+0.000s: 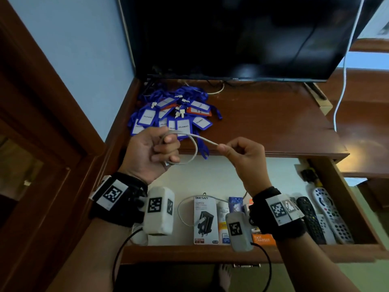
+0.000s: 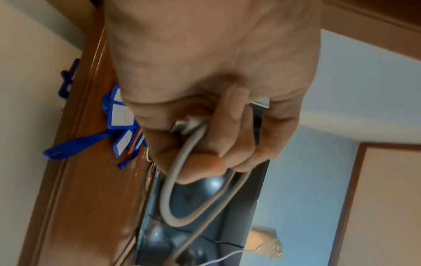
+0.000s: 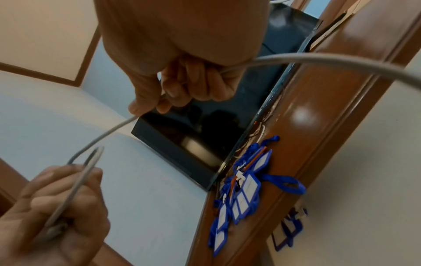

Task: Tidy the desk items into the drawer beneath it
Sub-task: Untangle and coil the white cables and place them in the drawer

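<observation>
Grey cable (image 1: 190,144) is held between both hands above the front edge of the counter (image 1: 273,123), over the open drawer (image 1: 210,178). The grip of the left hand (image 1: 147,153) is closed around a loop of the cable, with its plug (image 2: 187,124) pressed under the curled fingers. The grip of the right hand (image 1: 245,157) is pinched on the cable further along, and a short straight part is stretched between the two hands. Blue badge holders (image 1: 172,114) are piled at the back left corner of the counter, near the television (image 1: 231,34). Inside the drawer, a charger box (image 1: 205,220) is seen near the front edge, and remote controls (image 1: 324,218) are laid along the right side.
</observation>
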{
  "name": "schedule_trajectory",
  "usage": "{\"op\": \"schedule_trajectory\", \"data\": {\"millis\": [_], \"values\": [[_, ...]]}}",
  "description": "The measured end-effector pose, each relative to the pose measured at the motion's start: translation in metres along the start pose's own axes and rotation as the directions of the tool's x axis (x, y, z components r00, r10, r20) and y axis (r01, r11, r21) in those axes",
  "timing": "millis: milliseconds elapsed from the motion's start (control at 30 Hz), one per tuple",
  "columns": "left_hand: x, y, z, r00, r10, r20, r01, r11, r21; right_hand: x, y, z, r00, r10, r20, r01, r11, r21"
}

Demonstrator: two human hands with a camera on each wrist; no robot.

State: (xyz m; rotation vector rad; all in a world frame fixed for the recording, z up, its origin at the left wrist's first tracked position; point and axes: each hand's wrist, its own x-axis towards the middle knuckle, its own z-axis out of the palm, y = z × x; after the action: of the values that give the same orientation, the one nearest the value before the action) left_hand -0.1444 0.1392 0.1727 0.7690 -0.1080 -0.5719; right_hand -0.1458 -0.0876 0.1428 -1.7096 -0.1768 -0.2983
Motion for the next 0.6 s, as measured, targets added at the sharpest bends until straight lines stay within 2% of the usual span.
{"op": "schedule_trajectory", "data": {"millis": [100, 200, 300, 400, 467, 600], "values": [[-0.006, -0.003, 0.0, 0.998, -0.047, -0.034, 0.05, 0.994, 0.102, 0.009, -0.01, -0.006, 0.997, -0.028, -0.079, 0.03, 0.999, 0.026], [-0.012, -0.008, -0.001, 0.984, -0.137, -0.11, 0.166, 0.934, 0.315, 0.019, -0.025, -0.019, 0.979, -0.131, -0.155, 0.131, 0.991, -0.014], [-0.018, -0.01, -0.003, 0.987, -0.138, -0.088, 0.162, 0.905, 0.393, 0.018, -0.037, -0.023, 0.963, -0.213, -0.164, 0.204, 0.976, -0.073], [-0.023, -0.009, -0.003, 0.997, -0.063, -0.033, 0.07, 0.953, 0.296, 0.011, -0.034, -0.018, 0.974, -0.184, -0.129, 0.176, 0.982, -0.07], [-0.026, -0.007, -0.001, 0.998, 0.014, -0.056, -0.003, 0.979, 0.205, 0.005, -0.027, -0.013, 0.989, -0.117, -0.091, 0.114, 0.993, -0.038], [-0.039, 0.004, -0.004, 0.988, 0.134, -0.08, -0.143, 0.983, -0.113, -0.011, -0.018, -0.014, 0.998, -0.051, 0.028, 0.049, 0.996, 0.072]]}}
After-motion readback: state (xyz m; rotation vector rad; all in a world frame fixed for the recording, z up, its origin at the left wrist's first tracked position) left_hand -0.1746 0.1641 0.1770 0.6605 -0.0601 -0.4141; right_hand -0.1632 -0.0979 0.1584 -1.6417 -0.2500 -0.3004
